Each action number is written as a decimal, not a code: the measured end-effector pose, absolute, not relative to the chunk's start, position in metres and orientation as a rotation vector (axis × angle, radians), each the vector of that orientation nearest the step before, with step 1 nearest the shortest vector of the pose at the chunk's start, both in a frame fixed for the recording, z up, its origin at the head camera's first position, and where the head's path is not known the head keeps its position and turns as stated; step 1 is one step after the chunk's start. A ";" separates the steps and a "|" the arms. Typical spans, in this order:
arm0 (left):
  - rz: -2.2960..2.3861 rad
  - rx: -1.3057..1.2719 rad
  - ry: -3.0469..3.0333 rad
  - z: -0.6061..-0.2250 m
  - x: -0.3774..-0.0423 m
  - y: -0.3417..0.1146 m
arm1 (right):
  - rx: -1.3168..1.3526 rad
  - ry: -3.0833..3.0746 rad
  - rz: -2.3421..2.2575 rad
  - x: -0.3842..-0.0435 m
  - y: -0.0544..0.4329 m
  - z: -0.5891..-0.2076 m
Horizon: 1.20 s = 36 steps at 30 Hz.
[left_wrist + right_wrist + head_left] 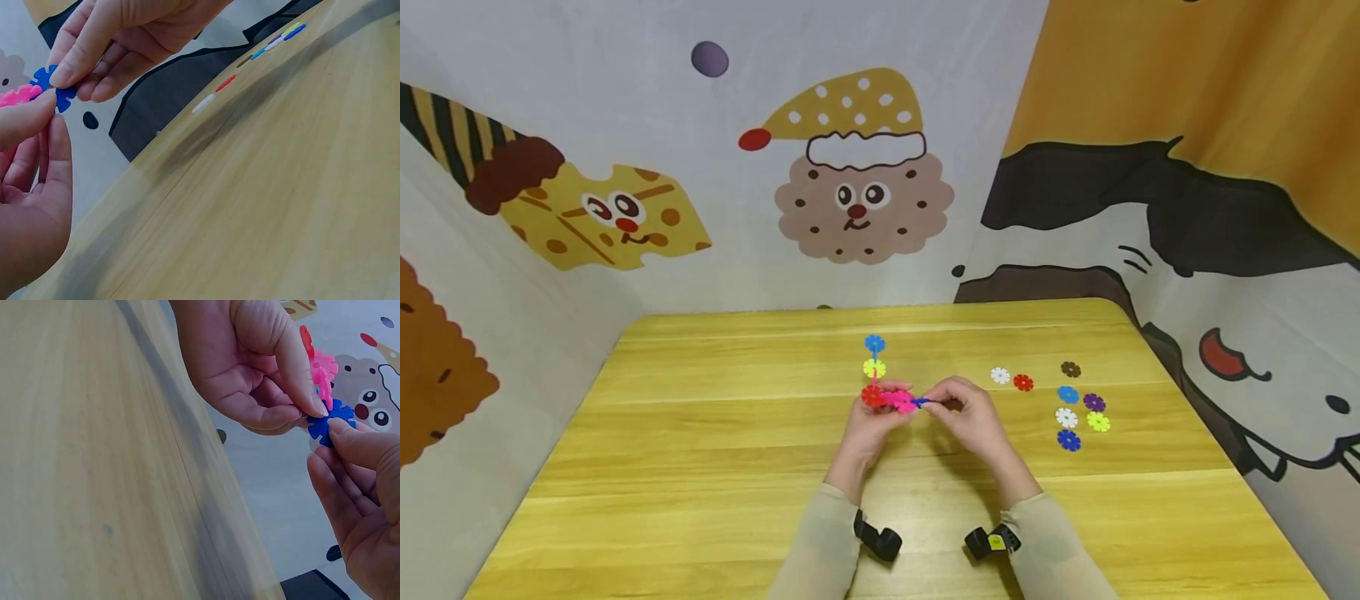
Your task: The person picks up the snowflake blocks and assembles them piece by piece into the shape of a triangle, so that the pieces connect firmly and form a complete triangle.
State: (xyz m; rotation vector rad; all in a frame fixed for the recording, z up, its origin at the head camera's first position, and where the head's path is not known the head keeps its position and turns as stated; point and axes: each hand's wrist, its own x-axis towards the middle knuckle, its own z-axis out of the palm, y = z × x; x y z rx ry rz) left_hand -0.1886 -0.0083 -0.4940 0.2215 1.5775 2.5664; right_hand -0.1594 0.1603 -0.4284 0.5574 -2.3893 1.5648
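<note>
Currently, in what appears to be a joining step, the right hand [967, 417] pinches a blue disc [320, 429] at the edge of the pink disc [904, 402] gripped by the left hand [868, 429] above the table [700, 433], calling next for aligned slots and firm pressure.

Wood-grain table below the grip, cartoon backdrop beyond it
The yellowish table [662, 442] spreads beneath the grip and out to both sides, its far corners rounded – a pale patch of light [928, 487] lies on the near side. Past the far edge rises a whitish printed backdrop [985, 50]: straight beyond the grip, a pinkish cookie face [865, 229] in a spotted mustard hat [859, 104]; farther left, a yellow cheese face [598, 233] and, at the margin, part of an orange-brown biscuit shape [441, 375]. Right of the grip – a large black-and-white animal [1240, 229] under a mustard area [1210, 75].
</note>
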 end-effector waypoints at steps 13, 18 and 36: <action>2.505 0.102 1.738 -0.492 -0.191 -0.008 | 0.594 -2.397 1.484 -0.175 0.206 -0.463; 2.499 0.072 1.729 -0.491 -0.191 -0.010 | 0.371 -2.531 1.418 -0.175 0.260 -0.471; 2.545 0.083 1.743 -0.490 -0.190 -0.013 | -0.236 -2.827 1.025 -0.132 0.398 -0.480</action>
